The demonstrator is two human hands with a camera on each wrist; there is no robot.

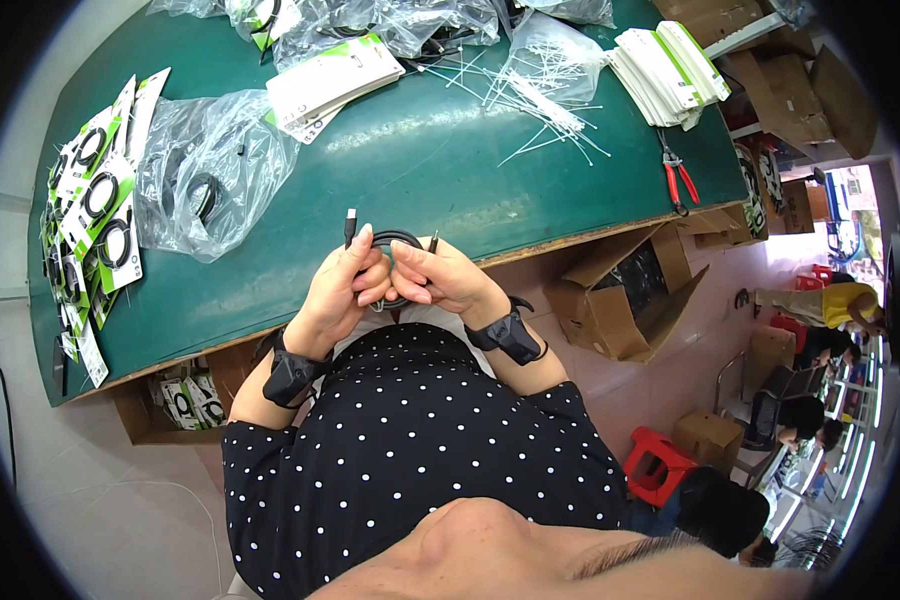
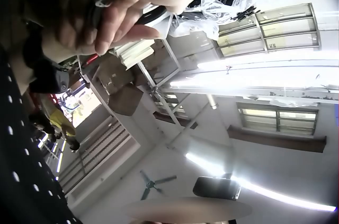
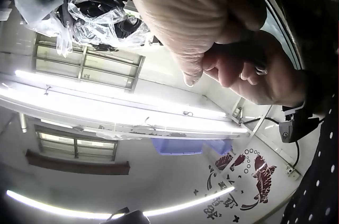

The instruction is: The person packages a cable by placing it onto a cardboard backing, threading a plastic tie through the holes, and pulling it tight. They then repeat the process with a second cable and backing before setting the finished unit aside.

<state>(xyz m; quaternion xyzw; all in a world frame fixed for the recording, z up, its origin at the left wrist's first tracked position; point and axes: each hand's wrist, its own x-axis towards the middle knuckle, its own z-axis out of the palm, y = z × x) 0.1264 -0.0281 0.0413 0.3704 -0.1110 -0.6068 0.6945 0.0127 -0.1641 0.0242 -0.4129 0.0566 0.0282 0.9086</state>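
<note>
A coiled black cable (image 1: 395, 238) is held between both hands, close to the front of the body and just off the table's near edge. My left hand (image 1: 342, 285) grips the coil's left side, thumb raised, with a USB-type plug (image 1: 351, 216) pointing up beside it. On the other side my right hand (image 1: 444, 279) pinches the coil, and a thin cable end (image 1: 433, 242) sticks up by its thumb. Fingers of both hands meet below the coil, hiding its lower part. In the left wrist view a short piece of black cable (image 2: 152, 14) shows between the hands.
Packaged cables (image 1: 100, 195) pile up at the left of the green table (image 1: 450, 205), beside a plastic bag (image 1: 215, 165). Cards (image 1: 335, 82), white zip ties (image 1: 555, 115), a card stack (image 1: 667, 75) and red-handled cutters (image 1: 678, 180) lie farther back. A cardboard box (image 1: 620, 295) stands at right.
</note>
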